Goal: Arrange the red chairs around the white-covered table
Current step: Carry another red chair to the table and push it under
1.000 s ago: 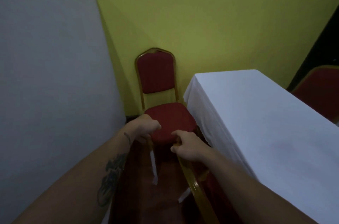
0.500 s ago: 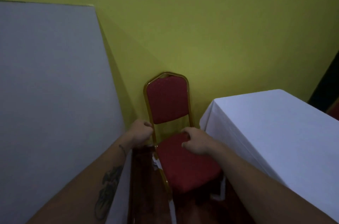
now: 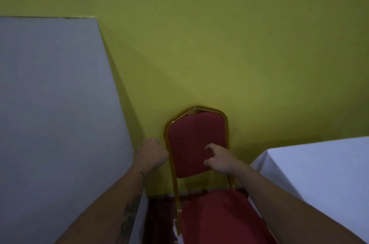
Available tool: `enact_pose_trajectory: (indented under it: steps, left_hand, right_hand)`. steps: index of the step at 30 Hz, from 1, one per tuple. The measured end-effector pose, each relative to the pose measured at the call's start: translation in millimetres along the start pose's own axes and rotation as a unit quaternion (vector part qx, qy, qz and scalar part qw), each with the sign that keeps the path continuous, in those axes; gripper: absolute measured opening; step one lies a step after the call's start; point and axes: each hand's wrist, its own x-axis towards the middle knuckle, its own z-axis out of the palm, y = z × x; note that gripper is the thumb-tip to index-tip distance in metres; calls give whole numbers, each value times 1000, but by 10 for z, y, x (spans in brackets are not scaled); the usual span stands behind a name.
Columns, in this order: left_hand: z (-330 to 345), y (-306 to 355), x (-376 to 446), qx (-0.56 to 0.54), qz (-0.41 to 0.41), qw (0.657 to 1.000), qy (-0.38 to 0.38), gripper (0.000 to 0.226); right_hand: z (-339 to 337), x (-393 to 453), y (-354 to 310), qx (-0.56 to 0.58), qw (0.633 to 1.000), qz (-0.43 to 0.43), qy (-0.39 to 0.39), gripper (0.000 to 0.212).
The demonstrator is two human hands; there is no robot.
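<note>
A red chair with a gold metal frame stands facing me against the yellow-green wall; its seat reaches down to the bottom edge of the view. My left hand is closed in a fist against the left post of the backrest. The fingers of my right hand are curled and apart over the lower right of the red back pad, and the hand covers the right post there. The white-covered table lies to the right, its near corner close to the chair's seat.
A large grey-white panel leans or stands on the left, leaving a narrow strip of dark wooden floor between it and the chair. The wall is right behind the backrest.
My view has tilted up and moved closer to the chair. Both hands rose from the seat's front edge to the backrest, the left to its side post and the right onto the pad.
</note>
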Motion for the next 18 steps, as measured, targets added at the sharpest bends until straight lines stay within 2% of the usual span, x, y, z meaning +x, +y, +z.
enact_pose_trajectory:
  steps: [4, 8, 10, 15, 18]
  left_hand:
    - [39, 51, 643, 18, -20, 1000, -15, 6]
    - [202, 46, 1395, 15, -25, 999, -32, 39]
    - [339, 37, 1779, 24, -13, 999, -44, 47]
    - [673, -30, 2560, 14, -17, 994, -111, 63]
    - [887, -124, 3004, -8, 7, 985, -171, 67]
  right_hand:
    - [-61, 696, -188, 50, 998, 40, -11, 59]
    - [-76, 1372, -355, 85, 994, 72, -2, 64]
    - [-80, 1697, -440, 80, 992, 101, 12, 69]
    - [-69, 2528, -612, 100, 977, 183, 52, 70]
    - [16, 3037, -666, 184, 953, 233, 61, 78]
